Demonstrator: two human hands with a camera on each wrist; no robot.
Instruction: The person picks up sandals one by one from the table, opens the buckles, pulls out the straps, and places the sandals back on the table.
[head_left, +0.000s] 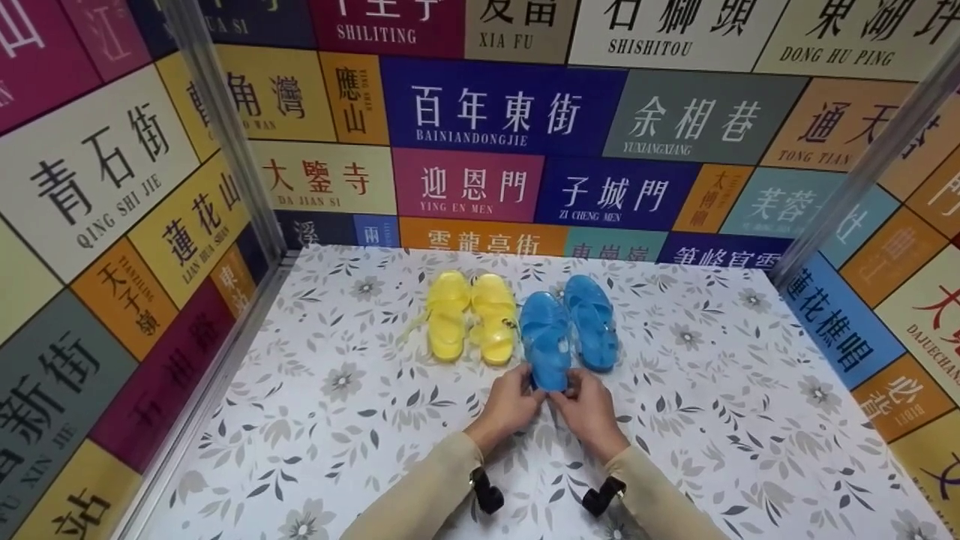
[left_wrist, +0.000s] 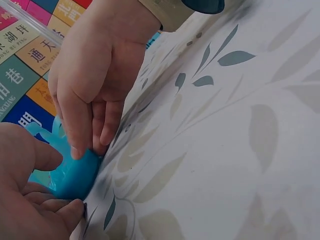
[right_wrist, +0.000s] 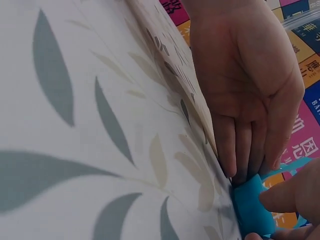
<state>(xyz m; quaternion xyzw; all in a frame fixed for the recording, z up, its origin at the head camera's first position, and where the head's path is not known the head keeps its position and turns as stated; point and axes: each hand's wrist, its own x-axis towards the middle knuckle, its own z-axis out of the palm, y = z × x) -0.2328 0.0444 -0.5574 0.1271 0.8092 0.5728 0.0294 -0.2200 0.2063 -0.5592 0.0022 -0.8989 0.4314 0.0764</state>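
Note:
Two blue jelly sandals stand side by side at mid-table, toes toward the back wall. My left hand and right hand flank the heel of the nearer blue sandal, which sits a little closer to me than the other blue sandal. In the left wrist view, my left thumb lies over the blue heel, with curled fingers low beside it. The right hand grips the heel's other side. From the right wrist, fingertips of both hands meet around the blue heel.
Left of the blue pair stand two yellow sandals, the outer yellow sandal and the inner yellow sandal. A white leaf-patterned cloth covers the table. Panels of coloured signs enclose the back and sides, with metal posts at the corners.

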